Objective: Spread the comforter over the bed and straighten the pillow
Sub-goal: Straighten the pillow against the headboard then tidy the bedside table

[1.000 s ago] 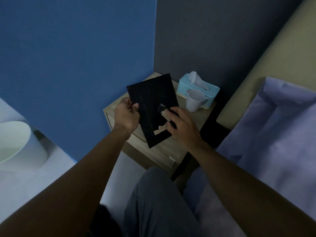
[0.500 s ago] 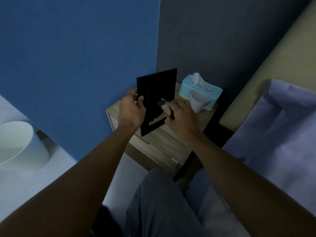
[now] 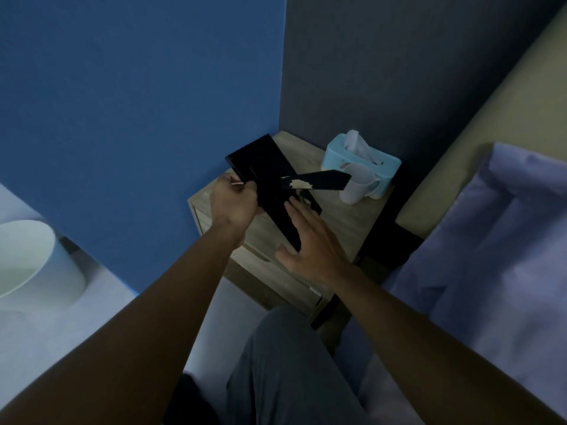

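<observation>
1. A knee in grey trousers (image 3: pixel 291 363) fills the bottom middle, and both bare forearms reach forward from it.
2. To the right lies the lavender comforter (image 3: pixel 475 302), rumpled and folded. It runs up toward the beige headboard (image 3: pixel 460 133).
3. A puffed lavender shape, seemingly the pillow (image 3: pixel 527 185), sits against the headboard. Where it ends and the comforter begins I cannot tell.
4. Neither of the hands touches the bedding.
5. The right hand (image 3: pixel 310 243) is wide, fingers straight and spread, palm down. It holds nothing; its fingertips lie on the near end of a black picture frame (image 3: pixel 267 170).
6. The left hand (image 3: pixel 234 204) grips the frame's left edge, fingers curled round it.
7. The frame hangs slanted over the left half of the wooden surface (image 3: pixel 343 222), back side up. Whether its near end rests on the wood I cannot tell.
8. Its stand strut (image 3: pixel 325 181) is swung out and points right, with a pale torn patch near the hinge.
9. A white mug (image 3: pixel 357 185) stands near the surface's far right corner, behind the strut's tip.
10. A light blue tissue box (image 3: pixel 337 154) sits just behind the mug, touching it, with a tissue sticking up.
11. Far left, on the floor, stands a white round tub (image 3: pixel 30 259).
</observation>
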Available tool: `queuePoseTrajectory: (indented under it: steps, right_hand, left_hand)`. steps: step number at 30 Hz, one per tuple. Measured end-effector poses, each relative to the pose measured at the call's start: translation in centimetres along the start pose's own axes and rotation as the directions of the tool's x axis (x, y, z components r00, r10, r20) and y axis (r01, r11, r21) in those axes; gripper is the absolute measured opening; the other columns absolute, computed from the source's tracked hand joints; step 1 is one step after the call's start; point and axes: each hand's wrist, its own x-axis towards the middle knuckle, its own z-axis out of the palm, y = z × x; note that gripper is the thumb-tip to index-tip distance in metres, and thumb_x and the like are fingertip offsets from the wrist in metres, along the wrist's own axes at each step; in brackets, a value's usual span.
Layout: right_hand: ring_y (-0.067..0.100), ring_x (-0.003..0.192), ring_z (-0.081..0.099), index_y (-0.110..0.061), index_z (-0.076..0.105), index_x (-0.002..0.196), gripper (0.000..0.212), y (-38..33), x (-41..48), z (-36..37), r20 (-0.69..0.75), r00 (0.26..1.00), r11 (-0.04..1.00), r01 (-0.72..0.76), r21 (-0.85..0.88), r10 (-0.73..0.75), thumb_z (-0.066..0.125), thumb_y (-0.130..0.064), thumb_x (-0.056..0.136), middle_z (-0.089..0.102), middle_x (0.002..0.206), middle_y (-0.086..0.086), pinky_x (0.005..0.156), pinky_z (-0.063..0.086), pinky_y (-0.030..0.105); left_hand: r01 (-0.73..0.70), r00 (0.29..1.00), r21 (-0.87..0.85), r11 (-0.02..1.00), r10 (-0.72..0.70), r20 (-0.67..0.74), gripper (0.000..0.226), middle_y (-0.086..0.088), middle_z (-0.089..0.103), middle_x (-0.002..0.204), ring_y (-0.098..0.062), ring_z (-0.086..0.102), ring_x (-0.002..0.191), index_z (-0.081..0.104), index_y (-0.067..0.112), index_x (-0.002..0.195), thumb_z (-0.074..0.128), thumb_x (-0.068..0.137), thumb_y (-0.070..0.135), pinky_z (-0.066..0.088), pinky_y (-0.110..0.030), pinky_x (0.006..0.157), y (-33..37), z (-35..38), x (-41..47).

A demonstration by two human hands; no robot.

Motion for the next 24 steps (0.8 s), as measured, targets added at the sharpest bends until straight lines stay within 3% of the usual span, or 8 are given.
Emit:
queuePoseTrajectory:
  steps: [7,14,17,20,22,24]
  right_hand:
    - [0.023,0.149,0.025,-0.016,0.031,0.152,0.076,-0.9,1.6,-1.1,-0.089,0.983,0.979,-0.146,0.14,0.159,0.064,-0.027,0.084,0.028,0.161,0.006,0.114,0.039,0.049]
    - [0.023,0.147,0.033,-0.003,0.026,0.154,0.062,-1.1,1.7,-1.2,-0.206,0.977,0.994,-0.035,0.102,0.056,0.044,0.002,0.095,0.034,0.158,0.016,0.117,0.037,0.038]
    - [0.02,0.145,0.037,-0.004,0.027,0.153,0.061,-0.7,1.7,-0.9,-0.265,0.962,0.986,-0.023,0.163,0.066,0.043,0.005,0.095,0.037,0.156,0.015,0.117,0.035,0.03]
    - [0.015,0.144,0.037,-0.01,0.028,0.154,0.061,0.1,1.9,-0.8,-0.261,0.961,0.976,-0.031,0.216,0.089,0.042,0.002,0.095,0.038,0.157,0.01,0.116,0.037,0.027]
    - [0.012,0.143,0.039,-0.015,0.029,0.153,0.061,0.8,2.2,-0.7,-0.237,0.965,0.966,-0.045,0.256,0.108,0.043,0.001,0.096,0.04,0.155,0.007,0.115,0.038,0.026]
    - [0.01,0.142,0.039,-0.015,0.031,0.152,0.059,1.2,2.4,-0.6,-0.242,0.964,0.96,-0.04,0.276,0.11,0.043,0.001,0.096,0.042,0.153,0.007,0.114,0.035,0.02]
  left_hand:
    - [-0.042,0.997,-0.003,0.999,0.042,0.057,0.003,-0.018,0.07,0.1,-0.028,0.073,0.086,0.053,0.012,0.093,0.054,0.094,0.008,0.063,-0.043,0.068,0.7,1.3,-0.3]
    - [-0.146,0.985,0.051,0.988,0.14,0.104,0.013,-0.009,0.071,0.083,-0.028,0.073,0.079,0.054,0.016,0.088,0.067,0.088,0.016,0.062,-0.05,0.071,1.3,3.4,0.0]
    - [-0.267,0.96,0.164,0.949,0.248,0.129,0.029,-0.005,0.074,0.082,-0.019,0.073,0.078,0.059,0.017,0.098,0.072,0.084,0.038,0.061,-0.043,0.075,1.5,4.0,0.3]
    - [-0.269,0.96,0.144,0.952,0.253,0.119,0.05,0.001,0.073,0.085,-0.011,0.072,0.08,0.064,0.026,0.099,0.056,0.08,0.071,0.06,-0.033,0.078,1.1,3.3,1.1]
    - [-0.188,0.98,0.067,0.98,0.183,0.074,0.053,-0.003,0.071,0.094,-0.013,0.071,0.087,0.065,0.025,0.103,0.04,0.089,0.07,0.058,-0.034,0.084,0.2,2.5,2.6]
    - [-0.128,0.992,0.099,0.987,0.126,0.03,0.049,-0.005,0.068,0.103,-0.017,0.068,0.094,0.06,0.019,0.116,0.032,0.099,0.055,0.055,-0.04,0.092,-1.2,1.7,4.5]
